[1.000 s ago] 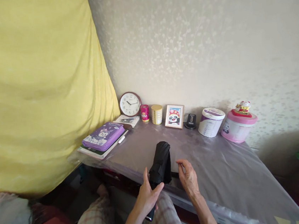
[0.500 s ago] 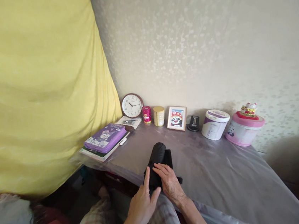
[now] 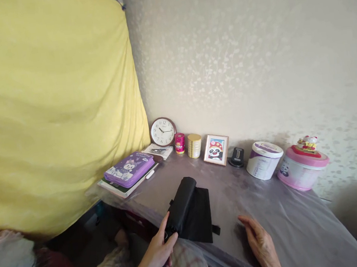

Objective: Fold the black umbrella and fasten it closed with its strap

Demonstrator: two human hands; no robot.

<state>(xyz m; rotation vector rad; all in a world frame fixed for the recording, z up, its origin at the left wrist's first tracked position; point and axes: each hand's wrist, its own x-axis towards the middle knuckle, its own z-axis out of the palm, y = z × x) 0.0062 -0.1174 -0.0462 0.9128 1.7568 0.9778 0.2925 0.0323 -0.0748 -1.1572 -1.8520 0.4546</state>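
Observation:
A black folding umbrella (image 3: 183, 205) lies at the table's front edge, its shaft end pointing toward me. My left hand (image 3: 161, 248) grips the umbrella near its handle, index finger stretched along the side and thumb over the top. A loose flat black panel of cloth (image 3: 201, 216) spreads to the right of the rolled part, with a small black tab (image 3: 216, 230) at its edge. Below the hand a dark cord hangs over my lap. My right hand (image 3: 260, 244) is apart from the umbrella, over the table to the right, fingers extended and holding nothing.
Along the wall stand a clock (image 3: 163, 131), a pink can (image 3: 180, 143), a yellow tin (image 3: 194, 146), a framed panda picture (image 3: 216, 150), a black device (image 3: 236, 157), a white tub (image 3: 264, 160) and a pink container (image 3: 302, 167). A purple case (image 3: 129, 169) lies on books at left.
My right hand has left the umbrella and moved right over the table. The cloth panel now lies spread wider to the right. My left hand keeps hold near the handle.

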